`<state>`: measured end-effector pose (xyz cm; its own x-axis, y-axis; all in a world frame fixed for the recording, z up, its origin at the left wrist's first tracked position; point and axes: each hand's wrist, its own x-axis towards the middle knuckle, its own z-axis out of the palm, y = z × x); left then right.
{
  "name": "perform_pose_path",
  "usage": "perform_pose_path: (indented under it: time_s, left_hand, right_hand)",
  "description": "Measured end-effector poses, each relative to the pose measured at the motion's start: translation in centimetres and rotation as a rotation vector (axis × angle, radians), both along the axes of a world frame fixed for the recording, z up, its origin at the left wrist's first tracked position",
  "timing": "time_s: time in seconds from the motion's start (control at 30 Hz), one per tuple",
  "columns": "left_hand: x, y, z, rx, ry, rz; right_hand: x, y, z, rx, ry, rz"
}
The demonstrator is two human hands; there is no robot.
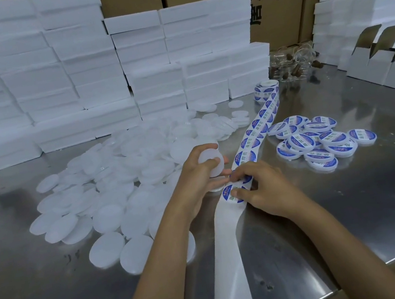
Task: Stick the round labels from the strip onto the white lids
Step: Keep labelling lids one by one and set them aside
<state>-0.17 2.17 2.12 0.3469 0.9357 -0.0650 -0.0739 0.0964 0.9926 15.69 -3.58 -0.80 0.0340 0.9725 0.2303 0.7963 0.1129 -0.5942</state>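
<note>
A blank white lid [211, 164] is gripped in the left hand [201, 174] just beside the strip [248, 139], where a round label [233, 193] is pinched by the right hand [261, 186]. The label is best peeled slowly and centred before being pressed down.

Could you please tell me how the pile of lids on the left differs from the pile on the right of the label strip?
The left pile is plain white lids with no labels; the right pile carries blue-and-white round labels. The left pile is far larger and spreads wide; the right pile is a small cluster. Both lie loose on the steel table, either side of the label strip.
</note>
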Motion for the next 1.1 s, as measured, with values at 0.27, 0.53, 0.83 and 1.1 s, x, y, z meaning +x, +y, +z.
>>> perform_pose_path:
  time_s: [0.27, 0.53, 0.83, 1.1]
  left_hand:
    - [0.6, -0.3, 0.0, 0.083, -0.014, 0.007]
    - [0.9, -0.4, -0.2, 0.167, 0.051, -0.014]
    - [1.1, 0.1, -1.0, 0.240, 0.200, -0.029]
    - [1.2, -0.1, -0.3, 0.003, 0.029, -0.013]
  right_hand:
    - [-0.3, -0.2, 0.2, 0.010, 0.016, -0.018]
    - [-0.8, -0.5, 0.3, 0.064, 0.078, 0.017]
    - [-0.8, -0.3, 1.1, 0.082, 0.448, 0.020]
    - [0.3, 0.1, 1.9, 0.167, 1.139, -0.057]
